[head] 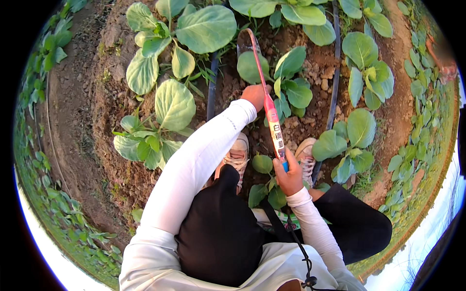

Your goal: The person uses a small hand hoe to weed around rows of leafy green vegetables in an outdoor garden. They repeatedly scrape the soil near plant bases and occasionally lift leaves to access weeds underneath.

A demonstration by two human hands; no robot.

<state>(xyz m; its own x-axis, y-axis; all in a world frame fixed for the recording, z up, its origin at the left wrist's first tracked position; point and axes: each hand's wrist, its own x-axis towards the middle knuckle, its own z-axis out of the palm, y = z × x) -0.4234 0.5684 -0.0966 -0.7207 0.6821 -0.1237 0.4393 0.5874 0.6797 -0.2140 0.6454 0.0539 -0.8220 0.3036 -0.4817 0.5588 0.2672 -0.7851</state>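
Note:
My right hand [290, 174] is closed around the blue end of a small gooseneck hoe [270, 109] with a red shaft and a label bearing writing. Its curved neck reaches up to a soil-marked metal blade [243, 42], partly behind a broad leaf of a young cabbage-like plant [295, 91]. My left hand [253, 96] reaches low beside that plant, under the hoe's shaft; its fingers are mostly hidden, so whether it holds anything cannot be told. A smaller plant [262, 164] grows between my shoes, below the hoe.
Black drip hoses [212, 87] [334, 72] run along the soil on both sides. Large leafy plants [205, 29] [362, 145] stand left and right. My shoes [238, 156] [306, 154] are close to the plants. Part of another person [446, 69] shows at the far right.

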